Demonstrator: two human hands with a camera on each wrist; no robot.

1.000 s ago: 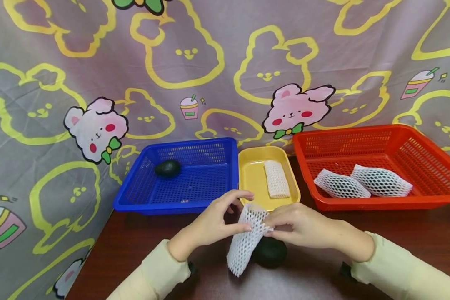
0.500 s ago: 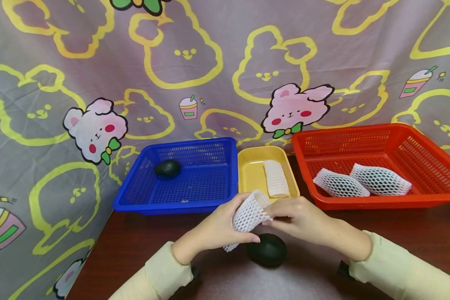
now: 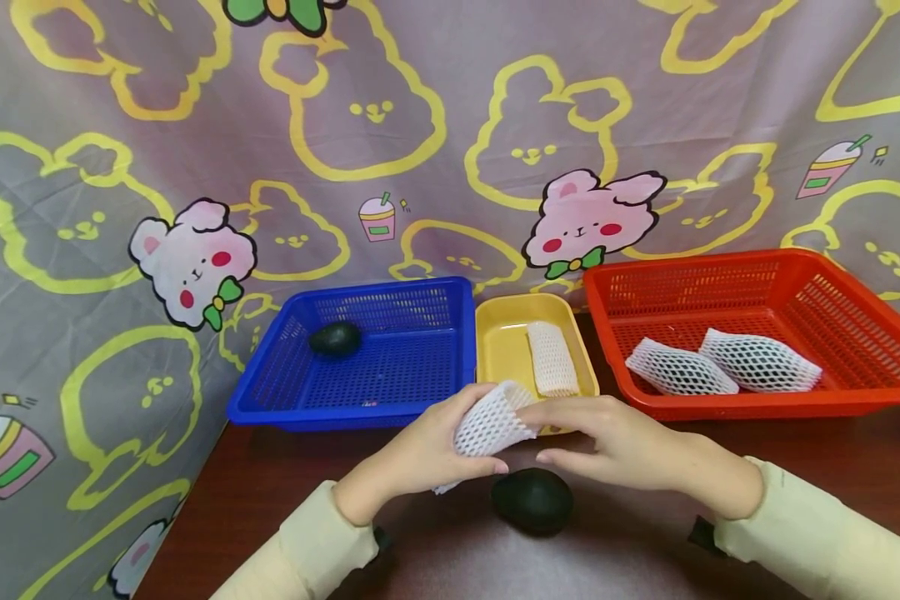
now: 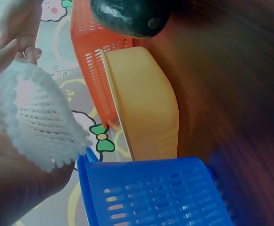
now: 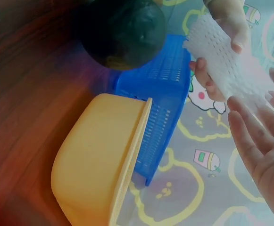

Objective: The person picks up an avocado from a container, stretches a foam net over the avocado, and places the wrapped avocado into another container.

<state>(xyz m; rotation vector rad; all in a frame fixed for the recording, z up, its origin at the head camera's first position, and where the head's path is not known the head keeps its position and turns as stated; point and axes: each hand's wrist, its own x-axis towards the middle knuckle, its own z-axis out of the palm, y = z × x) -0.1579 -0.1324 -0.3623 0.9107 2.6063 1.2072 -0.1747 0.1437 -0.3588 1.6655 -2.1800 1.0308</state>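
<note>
My left hand (image 3: 431, 442) grips a white foam net sleeve (image 3: 490, 423), thumb on the near side and fingers behind. The sleeve's mouth stands open toward the right in the left wrist view. At that mouth, my right hand (image 3: 630, 442) touches the edge with fairly straight fingers (image 5: 250, 132), its thumb held apart below. A dark green avocado (image 3: 532, 500) lies on the table just below both hands. Another avocado (image 3: 335, 338) lies in the blue basket (image 3: 352, 414). Two avocados in net sleeves (image 3: 682, 369) lie in the red basket (image 3: 765, 407).
Between the baskets stands a yellow tray (image 3: 502, 350) with a flat foam net sleeve (image 3: 552, 358) in it. All the containers line the back of the dark wooden table (image 3: 270, 500), before a patterned cloth (image 3: 420, 100).
My left hand now wraps the sleeve, which has tilted and risen off the avocado's side. My right hand has gone from pinching the sleeve's edge to spread fingers at its mouth.
</note>
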